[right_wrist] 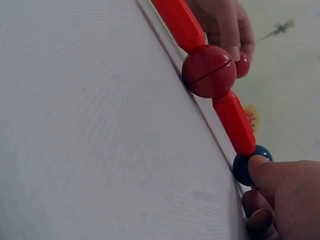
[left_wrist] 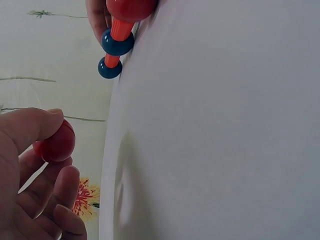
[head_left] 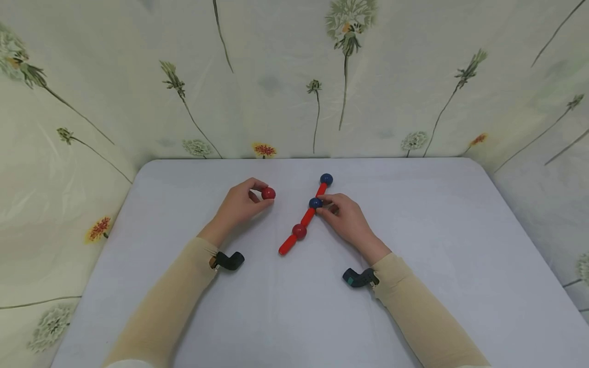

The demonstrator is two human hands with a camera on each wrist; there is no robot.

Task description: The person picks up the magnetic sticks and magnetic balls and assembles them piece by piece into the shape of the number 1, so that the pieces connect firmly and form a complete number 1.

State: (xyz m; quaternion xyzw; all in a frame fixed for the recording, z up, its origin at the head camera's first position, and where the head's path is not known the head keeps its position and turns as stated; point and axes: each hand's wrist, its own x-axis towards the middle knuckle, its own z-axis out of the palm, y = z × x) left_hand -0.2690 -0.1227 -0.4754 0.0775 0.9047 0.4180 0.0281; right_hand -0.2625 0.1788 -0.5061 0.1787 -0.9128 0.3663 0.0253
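Observation:
My left hand [head_left: 243, 201] pinches a loose red ball [head_left: 269, 193] between thumb and fingers, left of a chain of balls and rods. In that chain a blue ball [head_left: 326, 179] is at the far end, followed by a red rod [head_left: 321, 190], a second blue ball [head_left: 315, 203], another red rod [head_left: 308, 217], a red ball [head_left: 299, 232] and a last red rod [head_left: 287, 245] at the near end. My right hand [head_left: 344, 216] pinches the second blue ball from the right side. A dark seam runs across the chain's red ball [right_wrist: 209, 71] in the right wrist view.
A white-covered table [head_left: 285, 317] lies under both hands. Behind it hangs a cloth [head_left: 276, 92] printed with dandelions. Dark wrist cameras sit at both cuffs, the left camera [head_left: 231, 261] and the right camera [head_left: 359, 278].

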